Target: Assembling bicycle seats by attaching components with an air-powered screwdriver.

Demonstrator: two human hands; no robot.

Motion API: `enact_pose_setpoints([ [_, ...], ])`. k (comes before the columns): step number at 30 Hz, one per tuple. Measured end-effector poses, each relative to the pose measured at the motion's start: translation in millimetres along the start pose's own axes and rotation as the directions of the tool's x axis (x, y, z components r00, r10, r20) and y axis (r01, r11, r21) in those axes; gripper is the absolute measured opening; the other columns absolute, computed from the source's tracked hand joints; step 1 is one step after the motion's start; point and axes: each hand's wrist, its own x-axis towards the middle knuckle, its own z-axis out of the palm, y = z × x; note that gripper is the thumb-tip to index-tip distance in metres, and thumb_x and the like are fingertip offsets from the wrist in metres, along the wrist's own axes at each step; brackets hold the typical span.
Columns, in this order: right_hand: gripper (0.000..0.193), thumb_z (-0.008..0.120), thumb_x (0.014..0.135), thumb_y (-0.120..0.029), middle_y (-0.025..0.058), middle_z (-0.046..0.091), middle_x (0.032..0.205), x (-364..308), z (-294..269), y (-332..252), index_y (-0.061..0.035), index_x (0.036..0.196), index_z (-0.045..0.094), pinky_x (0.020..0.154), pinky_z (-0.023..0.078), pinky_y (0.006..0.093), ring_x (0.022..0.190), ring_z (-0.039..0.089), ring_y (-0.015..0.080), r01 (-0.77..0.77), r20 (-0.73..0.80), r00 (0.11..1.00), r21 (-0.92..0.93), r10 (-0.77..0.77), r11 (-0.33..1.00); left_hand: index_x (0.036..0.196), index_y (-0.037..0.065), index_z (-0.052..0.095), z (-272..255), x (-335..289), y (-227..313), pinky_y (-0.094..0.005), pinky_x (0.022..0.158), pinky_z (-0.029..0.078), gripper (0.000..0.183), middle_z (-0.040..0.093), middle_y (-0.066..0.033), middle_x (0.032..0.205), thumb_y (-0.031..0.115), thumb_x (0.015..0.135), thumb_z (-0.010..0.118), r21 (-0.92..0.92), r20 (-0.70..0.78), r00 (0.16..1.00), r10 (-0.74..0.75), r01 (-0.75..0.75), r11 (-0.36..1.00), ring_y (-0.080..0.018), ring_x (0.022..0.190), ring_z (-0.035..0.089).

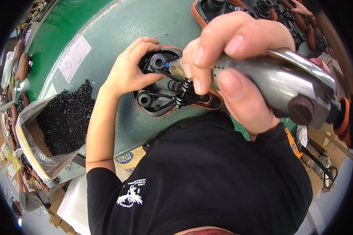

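Observation:
A bicycle saddle (157, 105) lies upside down on the green table, its black underside with springs facing up and its rim orange-brown. My left hand (131, 72) grips the saddle's left side, thumb laid across the underside and fingers over the far edge. My right hand (239, 58) is wrapped round a grey metal air screwdriver (270, 84), held large and close above the saddle. The tool's yellowish nose points left, and its blue tip (166, 65) is at the round black spring mount. Whether the tip touches a screw is hidden.
A plastic-lined box (25, 135) full of small black screws (68, 119) stands at the left. A paper sheet (75, 58) lies on the table (117, 27). More saddles (208, 11) crowd the far right, where another person's hand (301, 8) shows. Cardboard boxes stand at lower right.

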Motion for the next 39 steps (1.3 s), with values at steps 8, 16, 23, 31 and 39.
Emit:
enact_pose_setpoints([
  [8, 0.032, 0.061, 0.098, 0.003, 0.0198, 0.06, 0.114, 15, 13, 20, -0.0079, 0.126, 0.05, 0.083, 0.056, 0.0398, 0.084, 0.063, 0.0206, -0.106, 0.086, 0.989, -0.161, 0.121, 0.981, 0.102, -0.001, 0.07, 29, -15, -16, -0.0399, 0.104, 0.054, 0.041, 0.072, -0.017, 0.13, 0.003, 0.064, 0.085, -0.429, -0.146, 0.986, -0.085, 0.014, 0.903, -0.0317, 0.122, 0.069],
  [16, 0.029, 0.062, 0.095, 0.005, 0.0174, 0.062, 0.104, 15, 17, 49, -0.0067, 0.117, 0.048, 0.078, 0.058, 0.0393, 0.076, 0.064, 0.0216, -0.082, 0.202, 0.971, -0.232, 0.131, 0.969, 0.097, 0.0, 0.066, 35, -19, -24, -0.0415, 0.103, 0.056, 0.042, 0.072, -0.0162, 0.125, 0.007, 0.063, 0.088, -0.389, -0.185, 0.982, -0.027, -0.048, 0.92, -0.0326, 0.119, 0.07],
  [23, 0.018, 0.062, 0.094, 0.006, 0.0159, 0.066, 0.096, 20, 27, 59, -0.0055, 0.105, 0.054, 0.076, 0.058, 0.0385, 0.075, 0.065, 0.0212, -0.159, 0.186, 0.957, -0.316, 0.225, 0.935, 0.097, 0.0, 0.066, 34, -20, -21, -0.042, 0.102, 0.056, 0.043, 0.073, -0.0163, 0.124, 0.009, 0.064, 0.09, -0.396, -0.176, 0.983, -0.059, -0.016, 0.918, -0.0322, 0.12, 0.069],
  [31, 0.03, 0.062, 0.099, -0.01, 0.0285, 0.059, 0.131, 25, 26, 34, -0.0097, 0.127, 0.051, 0.077, 0.055, 0.0408, 0.073, 0.062, 0.0171, -0.035, 0.145, 0.988, -0.138, 0.055, 0.99, 0.107, -0.001, 0.071, 17, -37, -18, -0.0402, 0.102, 0.057, 0.044, 0.073, -0.0168, 0.126, 0.01, 0.067, 0.084, -0.287, -0.265, 0.963, -0.044, -0.035, 0.957, -0.0316, 0.116, 0.071],
  [39, 0.017, 0.064, 0.091, 0.003, 0.0289, 0.064, 0.13, 43, -13, 69, -0.0019, 0.107, 0.062, 0.07, 0.056, 0.0399, 0.069, 0.068, 0.0219, -0.371, -0.519, 0.769, 0.11, 0.372, 0.922, 0.129, -0.006, 0.066, -170, -105, -134, -0.033, 0.098, 0.055, 0.054, 0.071, -0.0155, 0.126, 0.013, 0.084, 0.089, -0.538, -0.769, 0.341, -0.541, 0.114, 0.836, -0.0221, 0.111, 0.068],
])
